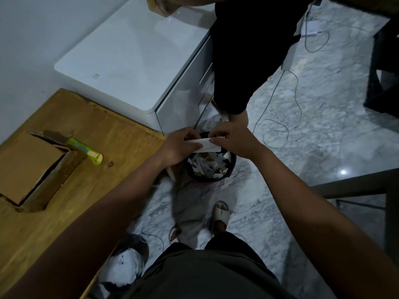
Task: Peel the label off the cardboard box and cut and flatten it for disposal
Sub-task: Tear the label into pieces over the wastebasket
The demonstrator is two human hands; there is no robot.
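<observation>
Label (pixel 206 145) sits between your two hands, a white strip held out flat directly above the black waste bin (pixel 211 168). Your left hand (pixel 179 147) pinches the strip's left end, fingers curled over it. Your right hand (pixel 234 140) pinches the upper right end, thumb and fingertips closed on the paper. Both hands are extended away from the wooden table (pixel 86 169), out over the marble floor (pixel 302 126).

Cardboard box (pixel 30 165) lies well apart from both hands, on the left part of the table, with its flaps open and a torn patch showing near its top edge. Just beside the box, touching its upper right corner, lies a green utility knife (pixel 85 151); neither hand is near it.

Bin contents are scraps of white paper and brown fragments. The bin stands on the floor at the corner of a white cabinet (pixel 133 61). A second person in dark trousers (pixel 248 57) stands beside the cabinet. Cables (pixel 278 100) run across the floor to the right. Your sandalled foot (pixel 220 214) is planted below the bin.
</observation>
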